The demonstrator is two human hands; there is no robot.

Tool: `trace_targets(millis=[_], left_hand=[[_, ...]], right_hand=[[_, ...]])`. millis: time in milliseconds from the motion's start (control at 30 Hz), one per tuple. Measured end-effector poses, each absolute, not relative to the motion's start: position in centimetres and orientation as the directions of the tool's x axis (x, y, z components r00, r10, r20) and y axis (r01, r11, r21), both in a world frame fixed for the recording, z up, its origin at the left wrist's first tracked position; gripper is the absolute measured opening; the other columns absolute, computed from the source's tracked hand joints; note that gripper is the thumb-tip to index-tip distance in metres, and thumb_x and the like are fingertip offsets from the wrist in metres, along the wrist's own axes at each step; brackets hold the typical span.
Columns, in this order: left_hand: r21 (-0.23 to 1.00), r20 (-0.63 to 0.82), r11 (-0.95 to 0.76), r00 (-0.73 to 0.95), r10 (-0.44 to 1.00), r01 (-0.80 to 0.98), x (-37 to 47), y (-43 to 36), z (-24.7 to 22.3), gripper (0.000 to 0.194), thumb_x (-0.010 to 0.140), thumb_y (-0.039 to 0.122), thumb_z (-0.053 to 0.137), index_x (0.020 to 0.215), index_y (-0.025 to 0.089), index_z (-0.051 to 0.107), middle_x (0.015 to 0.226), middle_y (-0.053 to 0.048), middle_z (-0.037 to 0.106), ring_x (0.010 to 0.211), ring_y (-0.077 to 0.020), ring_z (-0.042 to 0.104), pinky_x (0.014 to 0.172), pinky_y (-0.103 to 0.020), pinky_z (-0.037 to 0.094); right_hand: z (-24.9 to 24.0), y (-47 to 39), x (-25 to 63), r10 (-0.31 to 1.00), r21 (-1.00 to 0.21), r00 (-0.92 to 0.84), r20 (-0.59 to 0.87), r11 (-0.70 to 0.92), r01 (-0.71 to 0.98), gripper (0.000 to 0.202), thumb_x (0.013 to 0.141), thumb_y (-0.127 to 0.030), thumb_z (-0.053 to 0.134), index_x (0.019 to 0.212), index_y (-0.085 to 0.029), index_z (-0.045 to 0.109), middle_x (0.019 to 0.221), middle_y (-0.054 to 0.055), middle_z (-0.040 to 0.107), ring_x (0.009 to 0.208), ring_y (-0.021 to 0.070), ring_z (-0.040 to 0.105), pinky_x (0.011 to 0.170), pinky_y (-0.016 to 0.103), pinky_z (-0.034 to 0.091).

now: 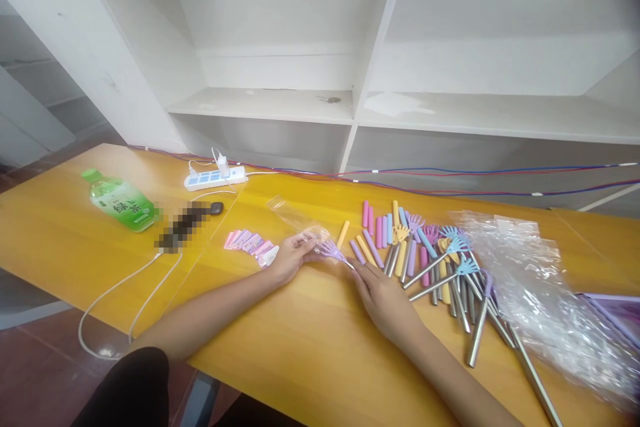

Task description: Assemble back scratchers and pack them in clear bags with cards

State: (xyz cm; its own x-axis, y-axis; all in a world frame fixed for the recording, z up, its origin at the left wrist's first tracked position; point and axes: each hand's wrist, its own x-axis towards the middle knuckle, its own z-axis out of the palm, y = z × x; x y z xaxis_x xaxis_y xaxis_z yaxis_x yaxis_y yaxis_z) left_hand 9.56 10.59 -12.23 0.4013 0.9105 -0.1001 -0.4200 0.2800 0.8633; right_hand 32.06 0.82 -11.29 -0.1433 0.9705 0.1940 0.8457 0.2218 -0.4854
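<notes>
A purple claw-headed back scratcher (331, 250) lies between my two hands, its head toward the left. My right hand (385, 297) is closed around its thin metal shaft. In the pinched fingers of my left hand (291, 259) is the end of a clear plastic bag (295, 215), which spreads away toward the back. The scratcher's head is at the bag's mouth; whether it is inside I cannot tell. To the right of my right hand lies a pile of back scratchers (453, 247) with metal shafts, among loose coloured grip sleeves (384, 230). Small printed cards (245, 241) lie beside my left hand.
Clear plastic bags (530, 287) are heaped at the right, near a purple-edged pouch (613, 313). A green-labelled bottle (123, 200), a blurred-out dark object and a power strip (216, 178) with white cables stand at the left. White shelving (260, 103) rises behind the table.
</notes>
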Motion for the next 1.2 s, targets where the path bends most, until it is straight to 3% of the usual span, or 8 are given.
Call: trace_targets(millis=[367, 533, 600, 700, 767, 933, 1067, 1200], left_hand=[[0.836, -0.172, 0.433, 0.589, 0.79, -0.337, 9.4, 10.4, -12.3, 0.048, 0.079, 0.048, 0.087, 0.103, 0.008, 0.076, 0.101, -0.016, 0.078, 0.09, -0.0233, 0.077, 0.088, -0.039, 0.063], [0.862, -0.182, 0.432, 0.633, 0.753, -0.266, 9.6, 10.1, -12.0, 0.051, 0.077, 0.047, 0.089, 0.104, 0.006, 0.076, 0.101, -0.018, 0.078, 0.088, -0.0229, 0.077, 0.085, -0.036, 0.062], [0.88, -0.182, 0.414, 0.64, 0.747, -0.233, 9.7, 10.0, -12.0, 0.052, 0.077, 0.048, 0.089, 0.103, 0.005, 0.076, 0.101, -0.018, 0.078, 0.087, -0.023, 0.077, 0.085, -0.036, 0.062], [0.893, -0.173, 0.387, 0.618, 0.767, -0.229, 9.9, 9.8, -12.0, 0.051, 0.076, 0.048, 0.089, 0.102, 0.005, 0.075, 0.097, -0.017, 0.078, 0.085, -0.0228, 0.076, 0.083, -0.037, 0.063], [0.892, -0.171, 0.372, 0.57, 0.804, -0.258, 10.0, 9.7, -12.0, 0.051, 0.075, 0.047, 0.09, 0.102, 0.006, 0.074, 0.094, -0.015, 0.078, 0.082, -0.0222, 0.076, 0.08, -0.036, 0.063], [0.854, -0.166, 0.325, 0.38, 0.91, -0.405, 9.9, 10.1, -12.2, 0.047, 0.076, 0.046, 0.09, 0.097, 0.01, 0.07, 0.091, -0.01, 0.076, 0.079, -0.0176, 0.074, 0.079, -0.033, 0.062], [0.824, -0.142, 0.28, 0.298, 0.944, -0.493, 9.8, 10.4, -12.6, 0.043, 0.079, 0.043, 0.088, 0.101, 0.013, 0.068, 0.096, -0.007, 0.073, 0.085, -0.0151, 0.072, 0.081, -0.03, 0.059], [0.838, -0.089, 0.229, 0.29, 0.953, -0.496, 10.0, 10.4, -12.6, 0.043, 0.072, 0.036, 0.094, 0.098, 0.015, 0.067, 0.091, -0.002, 0.069, 0.081, -0.011, 0.066, 0.079, -0.026, 0.053]], right_hand=[[-11.4, 0.8, 32.2, 0.959, -0.504, -0.181, 0.216, 0.268, 0.821, 0.05, 0.11, -0.044, 0.029, 0.142, -0.023, 0.061, 0.119, 0.013, 0.071, 0.104, 0.0278, 0.072, 0.09, 0.044, 0.059], [-11.6, 0.8, 31.9, 0.968, -0.56, -0.174, 0.179, 0.245, 0.791, 0.053, 0.109, -0.045, 0.029, 0.146, -0.021, 0.057, 0.129, 0.015, 0.069, 0.114, 0.0305, 0.069, 0.095, 0.046, 0.057], [-11.3, 0.7, 31.6, 0.984, -0.589, -0.137, 0.117, 0.18, 0.788, 0.054, 0.108, -0.046, 0.03, 0.152, -0.022, 0.05, 0.126, 0.015, 0.07, 0.109, 0.0311, 0.071, 0.089, 0.046, 0.058], [-10.3, 0.5, 31.1, 0.997, -0.645, -0.07, 0.02, 0.066, 0.761, 0.064, 0.107, -0.05, 0.034, 0.164, -0.021, 0.028, 0.101, 0.01, 0.074, 0.085, 0.0292, 0.073, 0.077, 0.044, 0.057], [-9.7, 0.3, 31.1, 0.998, -0.68, -0.055, 0.008, 0.046, 0.732, 0.07, 0.105, -0.053, 0.039, 0.165, -0.022, 0.021, 0.092, 0.006, 0.072, 0.078, 0.0274, 0.071, 0.075, 0.041, 0.056], [-9.2, 0.0, 31.9, 0.998, -0.67, -0.058, 0.04, 0.07, 0.739, 0.049, 0.101, -0.047, 0.045, 0.144, -0.023, 0.043, 0.093, 0.006, 0.071, 0.073, 0.0244, 0.069, 0.068, 0.036, 0.052], [-9.4, -0.3, 32.0, 0.993, -0.71, -0.077, 0.094, 0.121, 0.694, 0.023, 0.101, -0.04, 0.044, 0.117, -0.024, 0.046, 0.09, 0.004, 0.069, 0.069, 0.0211, 0.065, 0.064, 0.033, 0.049], [-9.8, -0.7, 31.3, 0.988, -0.759, -0.088, 0.125, 0.152, 0.633, 0.02, 0.103, -0.044, 0.044, 0.104, -0.025, 0.048, 0.084, 0.002, 0.067, 0.065, 0.0183, 0.062, 0.059, 0.03, 0.046]])
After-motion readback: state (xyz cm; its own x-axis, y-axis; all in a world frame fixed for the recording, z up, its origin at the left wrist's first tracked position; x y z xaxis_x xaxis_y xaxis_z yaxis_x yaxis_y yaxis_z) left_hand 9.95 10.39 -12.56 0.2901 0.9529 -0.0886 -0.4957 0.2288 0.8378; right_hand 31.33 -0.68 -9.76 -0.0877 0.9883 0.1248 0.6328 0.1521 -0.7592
